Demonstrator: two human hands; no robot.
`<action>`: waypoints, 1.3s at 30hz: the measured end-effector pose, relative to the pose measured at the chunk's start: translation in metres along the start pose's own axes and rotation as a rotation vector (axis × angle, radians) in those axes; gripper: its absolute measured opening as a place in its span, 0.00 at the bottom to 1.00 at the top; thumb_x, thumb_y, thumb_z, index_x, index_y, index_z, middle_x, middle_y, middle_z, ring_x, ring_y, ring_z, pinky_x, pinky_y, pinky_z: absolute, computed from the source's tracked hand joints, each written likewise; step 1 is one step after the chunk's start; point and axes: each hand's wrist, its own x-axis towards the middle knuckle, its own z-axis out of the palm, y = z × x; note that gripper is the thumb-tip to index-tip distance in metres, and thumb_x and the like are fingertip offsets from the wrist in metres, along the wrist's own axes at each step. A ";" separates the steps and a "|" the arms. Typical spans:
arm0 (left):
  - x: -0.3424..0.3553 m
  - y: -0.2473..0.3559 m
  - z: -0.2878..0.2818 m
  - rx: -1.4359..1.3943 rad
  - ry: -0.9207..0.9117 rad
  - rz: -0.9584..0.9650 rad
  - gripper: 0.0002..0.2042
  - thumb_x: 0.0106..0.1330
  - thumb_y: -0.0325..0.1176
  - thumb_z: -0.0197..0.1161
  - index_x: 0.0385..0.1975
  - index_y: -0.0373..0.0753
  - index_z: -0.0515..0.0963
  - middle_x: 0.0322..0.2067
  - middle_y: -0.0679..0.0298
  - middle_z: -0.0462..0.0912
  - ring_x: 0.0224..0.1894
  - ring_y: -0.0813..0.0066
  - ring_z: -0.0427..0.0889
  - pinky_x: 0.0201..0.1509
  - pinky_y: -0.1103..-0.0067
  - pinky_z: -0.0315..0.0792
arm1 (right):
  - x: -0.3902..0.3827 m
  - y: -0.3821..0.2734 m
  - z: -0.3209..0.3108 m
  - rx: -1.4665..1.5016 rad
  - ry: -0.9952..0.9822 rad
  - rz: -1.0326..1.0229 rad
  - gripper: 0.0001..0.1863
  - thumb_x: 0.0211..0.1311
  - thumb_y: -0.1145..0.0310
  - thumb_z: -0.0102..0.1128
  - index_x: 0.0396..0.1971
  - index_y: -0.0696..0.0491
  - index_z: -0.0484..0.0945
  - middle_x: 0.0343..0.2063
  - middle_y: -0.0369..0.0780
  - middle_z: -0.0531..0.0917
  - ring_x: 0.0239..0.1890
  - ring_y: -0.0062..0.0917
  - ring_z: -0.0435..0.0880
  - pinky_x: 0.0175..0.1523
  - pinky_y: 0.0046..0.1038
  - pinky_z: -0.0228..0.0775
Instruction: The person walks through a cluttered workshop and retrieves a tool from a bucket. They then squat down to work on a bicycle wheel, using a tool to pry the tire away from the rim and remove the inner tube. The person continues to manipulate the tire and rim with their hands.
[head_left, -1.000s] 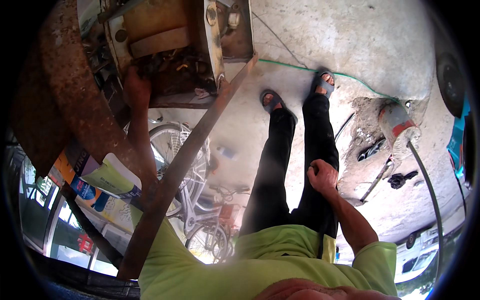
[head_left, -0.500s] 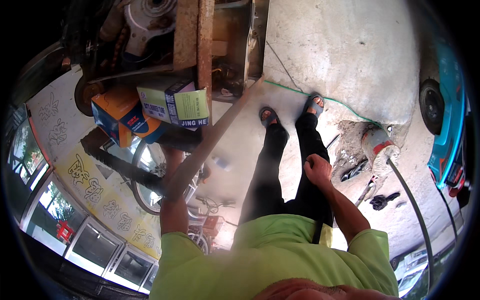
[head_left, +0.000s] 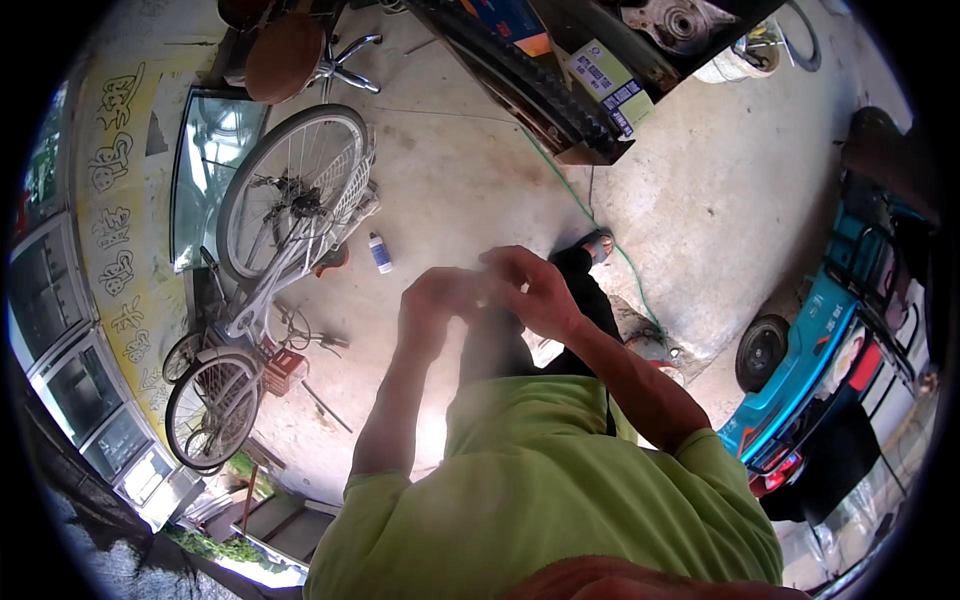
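In front of my waist, my left hand [head_left: 438,300] and my right hand [head_left: 535,292] meet with fingertips together. Both have bent, closed fingers; a small pale spot shows between them, but blur and the fingers hide what they hold. Beyond the hands, a blue-and-white bottle [head_left: 380,253] stands on the floor. To the left is a white bicycle [head_left: 290,235] with its rear wheel towards the far side.
A metal cart [head_left: 598,150] at the far side carries a green-and-purple box [head_left: 607,85], an orange-and-blue box [head_left: 510,22] and a black tyre [head_left: 545,85]. A green hose [head_left: 560,175] crosses the floor. A teal three-wheeler [head_left: 800,340] stands right, a stool [head_left: 285,57] far left.
My left hand has come away from the boxes on the cart, and my right hand has risen from my thigh to meet it. The view has turned, bringing the bicycle fully in.
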 end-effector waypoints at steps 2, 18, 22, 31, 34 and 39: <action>-0.029 -0.021 -0.018 0.190 0.058 0.117 0.08 0.69 0.25 0.56 0.44 0.33 0.77 0.31 0.59 0.83 0.29 0.73 0.83 0.33 0.77 0.79 | -0.005 0.004 0.038 -0.087 -0.080 0.055 0.12 0.67 0.71 0.60 0.47 0.60 0.77 0.36 0.40 0.84 0.36 0.19 0.81 0.42 0.22 0.74; -0.345 -0.114 -0.333 -0.533 0.665 0.375 0.11 0.72 0.32 0.56 0.43 0.30 0.77 0.27 0.58 0.81 0.25 0.72 0.81 0.32 0.77 0.76 | -0.068 0.073 0.457 0.465 -0.444 0.602 0.17 0.67 0.59 0.60 0.47 0.55 0.75 0.33 0.32 0.76 0.30 0.19 0.73 0.35 0.26 0.67; -0.413 -0.162 -0.383 -0.603 0.932 0.349 0.11 0.72 0.34 0.58 0.44 0.32 0.77 0.28 0.59 0.81 0.25 0.71 0.81 0.31 0.78 0.75 | -0.067 0.069 0.529 0.487 -0.644 0.743 0.13 0.71 0.61 0.56 0.49 0.50 0.77 0.34 0.30 0.80 0.30 0.15 0.72 0.37 0.22 0.64; -0.550 -0.445 -0.286 -0.803 1.239 -0.300 0.16 0.68 0.39 0.60 0.49 0.36 0.75 0.34 0.58 0.83 0.30 0.69 0.85 0.31 0.77 0.77 | -0.048 0.115 0.647 0.300 -0.843 0.946 0.12 0.68 0.60 0.60 0.45 0.49 0.77 0.31 0.32 0.77 0.28 0.17 0.73 0.33 0.23 0.65; -0.607 -0.538 -0.176 -1.359 1.252 -0.518 0.04 0.68 0.30 0.55 0.35 0.39 0.76 0.26 0.60 0.79 0.23 0.72 0.81 0.21 0.81 0.73 | -0.044 0.144 0.657 0.180 -0.774 1.041 0.10 0.68 0.62 0.60 0.44 0.49 0.77 0.29 0.31 0.77 0.27 0.17 0.74 0.33 0.23 0.65; -0.620 -0.541 -0.085 -1.447 1.233 -0.892 0.10 0.66 0.37 0.60 0.38 0.36 0.77 0.28 0.58 0.81 0.25 0.66 0.84 0.22 0.74 0.76 | -0.049 0.192 0.672 -0.039 -0.676 1.125 0.09 0.68 0.62 0.60 0.42 0.49 0.77 0.27 0.31 0.78 0.26 0.18 0.75 0.31 0.23 0.67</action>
